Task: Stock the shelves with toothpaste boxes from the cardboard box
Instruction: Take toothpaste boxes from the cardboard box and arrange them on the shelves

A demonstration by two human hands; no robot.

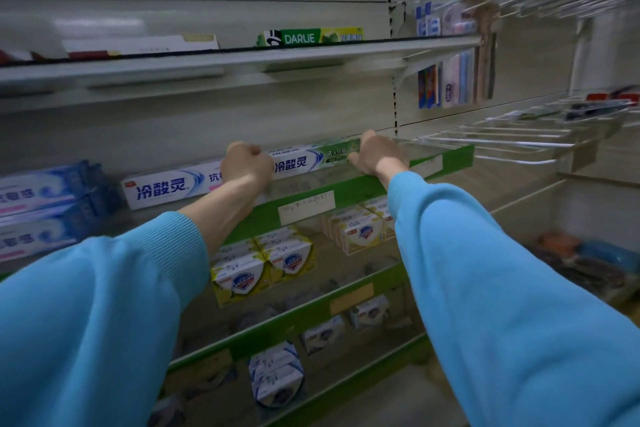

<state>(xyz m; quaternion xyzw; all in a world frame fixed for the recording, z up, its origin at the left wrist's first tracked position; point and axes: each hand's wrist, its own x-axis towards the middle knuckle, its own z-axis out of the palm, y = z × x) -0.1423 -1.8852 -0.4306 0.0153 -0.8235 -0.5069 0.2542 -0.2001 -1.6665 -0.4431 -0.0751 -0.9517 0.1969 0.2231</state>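
A tall metal store shelving unit (pixel 207 114) fills the view, its pale back panel rising behind several tiers. The middle shelf (pixel 450 158) has a green front strip with a white price label (pixel 306 206) on it. Two arms in bright blue sleeves (pixel 502 288) reach up to this shelf from below.

To the right, wire rack shelves (pixel 502 139) jut out, and small packaged goods (pixel 446 80) hang beside the upright post.

On the upper shelf (pixel 242 59) lies a green Darlie toothpaste box (pixel 310 36), with a white box (pixel 138 43) well to its left.

On the middle shelf, blue toothpaste boxes (pixel 38 204) are stacked at the far left. Beside them lies a white toothpaste box with blue Chinese lettering (pixel 162 187). Next along the row is a white-and-green toothpaste box (pixel 311 159), lying lengthwise near the shelf's front edge.

The left hand (pixel 247 165) is curled into a fist at the left end of that box; whether the fingers grip it cannot be told. The right hand (pixel 375 154) rests at the box's right end, its fingers bent down on the shelf edge and against the box.

Below, yellow-and-white soap boxes (pixel 263 263) stand in groups on the next shelf down, with more small boxes (pixel 277 374) on the lower tiers, too blurred to identify. The cardboard box is out of view.
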